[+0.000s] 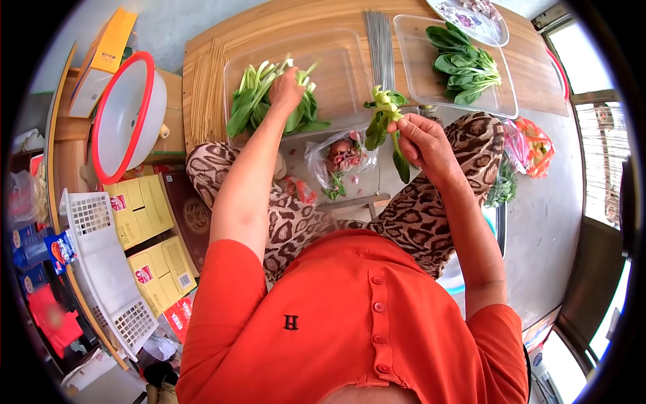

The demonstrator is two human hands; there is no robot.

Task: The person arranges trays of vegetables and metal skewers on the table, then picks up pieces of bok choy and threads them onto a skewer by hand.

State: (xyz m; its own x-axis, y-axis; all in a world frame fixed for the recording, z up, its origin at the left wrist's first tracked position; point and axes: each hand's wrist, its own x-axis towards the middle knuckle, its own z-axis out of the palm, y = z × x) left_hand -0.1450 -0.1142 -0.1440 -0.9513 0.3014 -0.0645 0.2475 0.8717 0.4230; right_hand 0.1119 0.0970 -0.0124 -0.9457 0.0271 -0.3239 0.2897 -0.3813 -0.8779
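My left hand [288, 89] reaches into the left clear plastic tray [336, 50], its fingers closed around a stalk among loose bok choy leaves [249, 108]. Pale stem ends poke up beyond the fingertips, which are partly hidden. In front of the tray edge, my right hand [422, 140] pinches a small bunch of bok choy [382, 114] with pale stems up and a dark leaf hanging down. I cannot tell whether a skewer runs through the bunch. More bok choy [468, 67] lies in the right clear tray [417, 74].
Bamboo skewers [207, 101] lie left of the trays, and metal skewers [379, 47] between them. A plate [494, 30] stands at the back right. Below the table edge is a plastic bag with scraps [344, 155]. A red-rimmed basin [145, 121] and yellow boxes [141, 209] stand left.
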